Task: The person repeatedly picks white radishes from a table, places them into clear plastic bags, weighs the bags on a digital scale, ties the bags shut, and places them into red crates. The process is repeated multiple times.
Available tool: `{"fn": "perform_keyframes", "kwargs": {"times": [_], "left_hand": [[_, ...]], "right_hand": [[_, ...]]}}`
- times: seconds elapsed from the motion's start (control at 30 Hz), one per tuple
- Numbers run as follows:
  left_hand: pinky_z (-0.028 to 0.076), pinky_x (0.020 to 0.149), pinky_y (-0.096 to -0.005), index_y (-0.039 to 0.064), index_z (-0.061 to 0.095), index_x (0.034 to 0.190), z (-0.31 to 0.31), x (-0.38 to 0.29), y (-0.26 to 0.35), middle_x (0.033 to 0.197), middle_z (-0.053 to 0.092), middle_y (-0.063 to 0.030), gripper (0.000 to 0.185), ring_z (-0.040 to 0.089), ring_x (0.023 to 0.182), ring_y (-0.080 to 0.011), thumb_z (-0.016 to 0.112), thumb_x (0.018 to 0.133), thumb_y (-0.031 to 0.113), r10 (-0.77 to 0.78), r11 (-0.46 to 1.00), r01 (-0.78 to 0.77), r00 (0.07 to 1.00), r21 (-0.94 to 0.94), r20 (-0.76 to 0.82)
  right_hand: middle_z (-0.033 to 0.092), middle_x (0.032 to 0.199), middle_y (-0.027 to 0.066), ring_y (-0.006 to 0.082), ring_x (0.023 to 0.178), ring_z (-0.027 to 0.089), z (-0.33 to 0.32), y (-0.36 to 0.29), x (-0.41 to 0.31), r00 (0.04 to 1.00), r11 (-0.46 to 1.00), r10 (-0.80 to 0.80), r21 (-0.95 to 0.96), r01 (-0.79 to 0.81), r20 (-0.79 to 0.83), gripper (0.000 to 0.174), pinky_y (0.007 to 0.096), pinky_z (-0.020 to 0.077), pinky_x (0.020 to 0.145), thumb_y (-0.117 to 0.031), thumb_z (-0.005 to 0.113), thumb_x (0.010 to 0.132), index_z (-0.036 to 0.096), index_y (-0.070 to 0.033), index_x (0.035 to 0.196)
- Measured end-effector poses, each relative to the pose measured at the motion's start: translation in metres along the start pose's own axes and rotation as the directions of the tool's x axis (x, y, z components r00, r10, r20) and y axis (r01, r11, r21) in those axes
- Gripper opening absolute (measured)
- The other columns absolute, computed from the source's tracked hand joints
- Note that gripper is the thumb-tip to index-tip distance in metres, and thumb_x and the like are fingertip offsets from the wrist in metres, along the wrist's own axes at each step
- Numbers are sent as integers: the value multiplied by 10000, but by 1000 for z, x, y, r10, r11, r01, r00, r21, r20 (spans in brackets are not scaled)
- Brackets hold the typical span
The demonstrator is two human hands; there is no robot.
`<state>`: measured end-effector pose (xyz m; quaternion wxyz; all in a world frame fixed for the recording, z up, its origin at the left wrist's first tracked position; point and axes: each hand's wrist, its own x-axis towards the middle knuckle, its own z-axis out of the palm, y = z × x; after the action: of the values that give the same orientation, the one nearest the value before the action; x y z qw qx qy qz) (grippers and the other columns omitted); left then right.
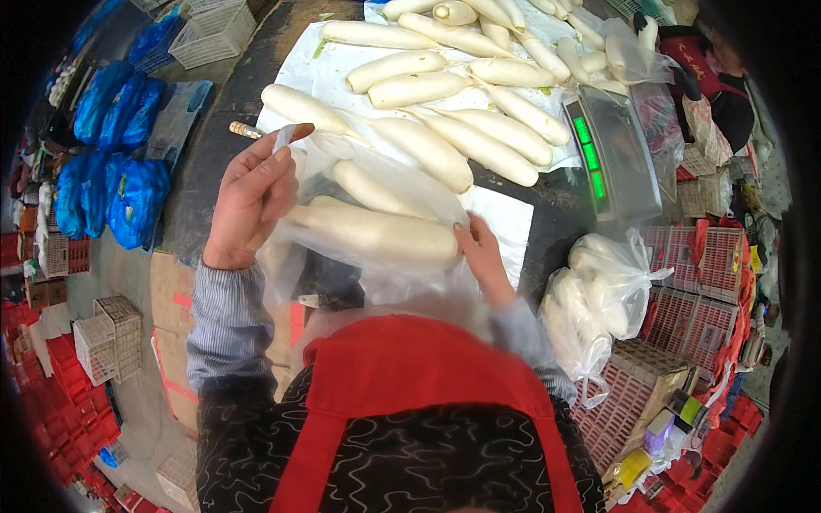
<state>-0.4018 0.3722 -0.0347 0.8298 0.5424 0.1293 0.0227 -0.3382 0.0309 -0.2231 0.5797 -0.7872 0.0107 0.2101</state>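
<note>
My left hand [254,192] is raised, pinching the edge of a clear plastic bag [327,146] between thumb and fingers. My right hand [482,253] grips the other side of this bag, at the end of a large white radish [391,234] that lies inside. Another white radish [378,190] shows just behind it; the film makes it hard to tell whether it is in the bag. Beyond my hands, several loose daikon radishes [420,90] lie on white sheeting [304,70]. Close to my left fingers is the handle of a tool [245,130], its other end hidden.
A scale [616,154] with a lit green display stands at right. Tied clear bags of radishes [587,288] sit nearer me, above plastic crates [616,397]. Blue bags [115,115] rest at left. Another person [712,83] is at far right. Cardboard boxes [173,308] stand lower left.
</note>
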Motion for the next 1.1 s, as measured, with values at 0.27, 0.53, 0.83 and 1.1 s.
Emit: {"fn": "perform_keyframes", "kwargs": {"times": [0.27,0.53,0.83,1.1], "left_hand": [[215,437,-186,-144,507,1293,-6,-9,44,615,350,82,411,280,474,-11,508,1005,149,107,993,-111,991,-44,-79],[228,443,-180,-138,443,1359,24,-5,41,645,333,63,463,280,489,-11,521,990,129,87,987,-70,990,-145,115],[268,451,-173,-107,483,1353,132,49,89,685,357,57,515,323,548,-5,555,963,221,151,931,-290,857,219,492],[510,676,-351,30,659,957,303,172,125,713,616,-7,167,588,655,-128,632,893,182,249,955,-293,715,-43,653]], "right_hand": [[579,772,-10,90,686,492,-43,-32,0,962,946,-171,239,221,-213,152,264,415,615,-186,590,973,641,-47,1006],[584,1210,94,188,1054,567,-53,-68,-19,986,984,158,89,-153,-57,647,357,515,816,-464,647,914,486,-15,1352],[654,817,38,116,695,613,-184,-160,-23,849,696,-385,490,525,-362,117,266,477,581,-129,615,952,670,-29,927],[674,1000,80,137,813,617,-354,-307,-38,423,649,-455,34,760,-784,245,296,531,748,-154,512,1026,660,37,1057]]}}
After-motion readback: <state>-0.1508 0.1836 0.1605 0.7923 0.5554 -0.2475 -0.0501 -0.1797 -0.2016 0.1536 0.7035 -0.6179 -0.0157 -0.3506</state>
